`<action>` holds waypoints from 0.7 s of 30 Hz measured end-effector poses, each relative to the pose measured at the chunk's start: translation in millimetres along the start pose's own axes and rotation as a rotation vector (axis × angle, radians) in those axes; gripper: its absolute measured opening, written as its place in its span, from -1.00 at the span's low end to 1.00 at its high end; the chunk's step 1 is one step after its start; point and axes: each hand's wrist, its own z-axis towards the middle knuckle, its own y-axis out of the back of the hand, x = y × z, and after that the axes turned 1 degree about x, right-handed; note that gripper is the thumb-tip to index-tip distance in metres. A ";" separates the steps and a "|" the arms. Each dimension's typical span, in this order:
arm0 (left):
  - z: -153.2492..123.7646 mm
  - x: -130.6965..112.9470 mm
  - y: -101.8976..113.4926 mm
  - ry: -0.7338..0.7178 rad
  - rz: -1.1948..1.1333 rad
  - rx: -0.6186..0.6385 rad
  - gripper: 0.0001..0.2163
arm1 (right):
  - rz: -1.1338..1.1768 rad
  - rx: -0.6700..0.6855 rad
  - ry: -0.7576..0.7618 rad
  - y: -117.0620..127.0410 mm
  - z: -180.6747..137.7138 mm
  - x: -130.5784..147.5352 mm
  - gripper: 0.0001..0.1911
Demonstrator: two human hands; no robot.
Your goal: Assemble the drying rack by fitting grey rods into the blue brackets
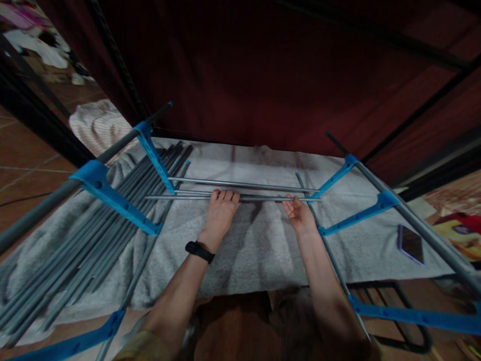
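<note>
Spare grey rods (93, 240) are piled far left on the grey towel (255, 250). 2 blue left brackets (112, 195) sit on the left frame tube (45, 200). Left hand (221, 213) with black wristband (200, 251) is palm down, fingers curled over the front rod (263, 199). That rod is the nearest of 3 and spans across to the right brackets (361, 213). Right hand (300, 214) is palm up, mostly open, fingertips touching the same rod. Phone (410, 244) lies on the towel, far right.
</note>
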 end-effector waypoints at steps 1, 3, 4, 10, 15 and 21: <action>0.6 1.1 -0.3 0.006 -0.008 -0.001 -0.66 | 0.003 0.004 -0.007 -1.4 -0.4 0.3 -0.77; 1.6 5.5 -0.4 0.031 -0.018 -0.013 -0.66 | 0.005 0.024 -0.025 -5.2 -1.1 2.5 -0.78; 1.9 8.7 -0.1 0.054 -0.018 -0.024 -0.66 | 0.008 0.040 -0.032 -7.1 -1.4 4.3 -0.78; 1.4 31.4 2.4 0.243 0.007 -0.125 -0.69 | 0.047 0.091 0.053 -4.7 -4.7 10.3 -0.79; -4.7 42.8 10.8 0.467 -0.075 -0.331 -0.78 | 0.049 0.059 0.016 4.1 -11.7 2.4 -0.78; -14.5 57.7 23.0 0.638 -0.137 -0.422 -0.76 | 0.061 0.059 -0.004 1.6 -13.0 5.6 -0.79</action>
